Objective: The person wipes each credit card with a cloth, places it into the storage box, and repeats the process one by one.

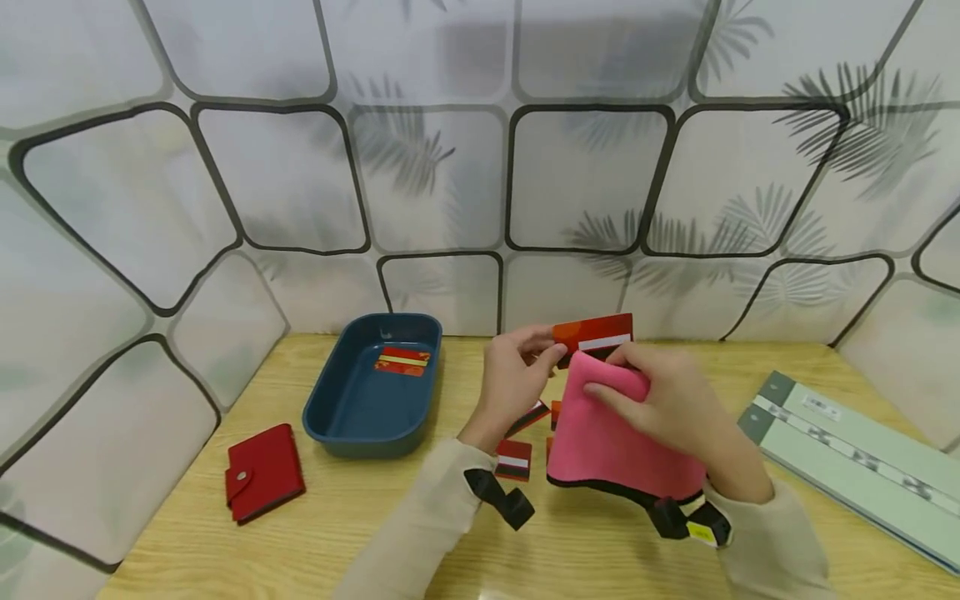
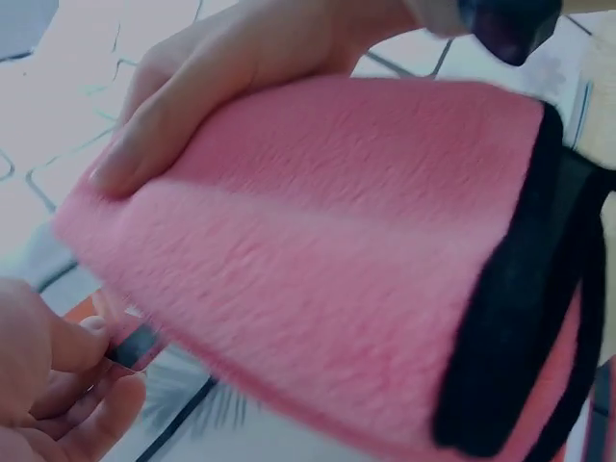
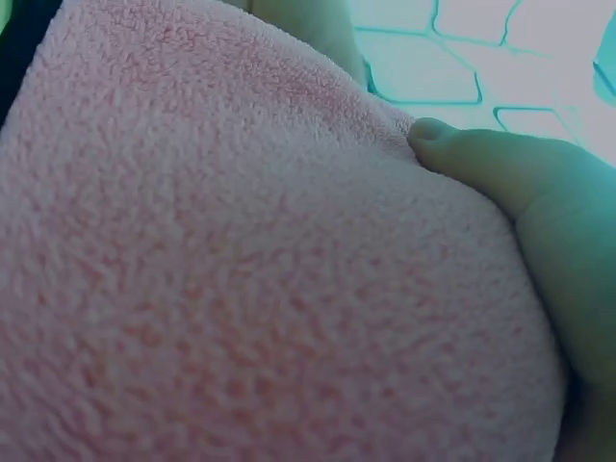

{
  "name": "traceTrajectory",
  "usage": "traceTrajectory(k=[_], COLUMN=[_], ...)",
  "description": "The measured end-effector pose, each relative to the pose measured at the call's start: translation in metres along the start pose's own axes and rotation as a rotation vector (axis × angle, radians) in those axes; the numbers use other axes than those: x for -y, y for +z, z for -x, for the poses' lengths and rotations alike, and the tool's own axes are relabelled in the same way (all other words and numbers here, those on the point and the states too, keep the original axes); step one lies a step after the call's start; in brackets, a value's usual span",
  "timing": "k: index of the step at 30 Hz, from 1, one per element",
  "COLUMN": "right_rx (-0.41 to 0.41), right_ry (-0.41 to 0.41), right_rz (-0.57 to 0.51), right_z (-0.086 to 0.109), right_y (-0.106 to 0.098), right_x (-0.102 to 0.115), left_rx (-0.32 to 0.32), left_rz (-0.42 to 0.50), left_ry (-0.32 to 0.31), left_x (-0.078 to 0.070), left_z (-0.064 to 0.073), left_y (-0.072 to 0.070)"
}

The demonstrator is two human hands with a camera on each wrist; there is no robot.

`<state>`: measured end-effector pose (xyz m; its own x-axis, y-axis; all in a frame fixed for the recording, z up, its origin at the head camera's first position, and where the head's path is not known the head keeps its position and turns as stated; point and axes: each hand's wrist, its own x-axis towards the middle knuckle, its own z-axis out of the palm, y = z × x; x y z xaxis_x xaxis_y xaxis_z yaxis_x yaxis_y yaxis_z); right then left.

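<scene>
In the head view my left hand (image 1: 513, 375) pinches a red card with a white stripe (image 1: 596, 332) between thumb and fingers, raised above the table. My right hand (image 1: 671, 400) grips the top of a pink fleecy cloth with black edging (image 1: 615, 454), which hangs just in front of the card's lower edge. The left wrist view shows the cloth (image 2: 318, 241) large, the right thumb pressed on it and the left fingers on the card at lower left. Cloth (image 3: 269, 250) fills most of the right wrist view. Whether it touches the card I cannot tell.
Several red cards (image 1: 513, 461) lie on the wooden table below the hands, partly hidden by the cloth. A blue basin (image 1: 352, 408) at the left holds a red and yellow card (image 1: 402, 361). Nearby lies a red snap wallet (image 1: 266, 471). A pale green box (image 1: 862, 475) lies at right.
</scene>
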<state>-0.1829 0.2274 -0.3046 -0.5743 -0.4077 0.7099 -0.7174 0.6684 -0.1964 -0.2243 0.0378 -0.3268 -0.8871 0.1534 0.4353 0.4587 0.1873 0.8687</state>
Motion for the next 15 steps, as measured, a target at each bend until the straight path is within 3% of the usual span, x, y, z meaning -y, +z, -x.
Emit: traceTrajectory(k=[5, 11, 15], right_rx=[-0.02, -0.051, -0.057], right_ry=[-0.038, -0.059, -0.054], right_rz=[-0.027, 0.043, 0.105], right_z=[-0.001, -0.002, -0.001], right_y=[0.006, 0.011, 0.014], right_x=[0.007, 0.01, 0.011], left_rx=[0.087, 0.223, 0.291], left_rz=[0.016, 0.139, 0.141], left_ry=[0.026, 0.01, 0.011], left_x=[-0.001, 0.001, 0.0], left_z=[0.012, 0.018, 0.023], left_y=[-0.005, -0.014, -0.02])
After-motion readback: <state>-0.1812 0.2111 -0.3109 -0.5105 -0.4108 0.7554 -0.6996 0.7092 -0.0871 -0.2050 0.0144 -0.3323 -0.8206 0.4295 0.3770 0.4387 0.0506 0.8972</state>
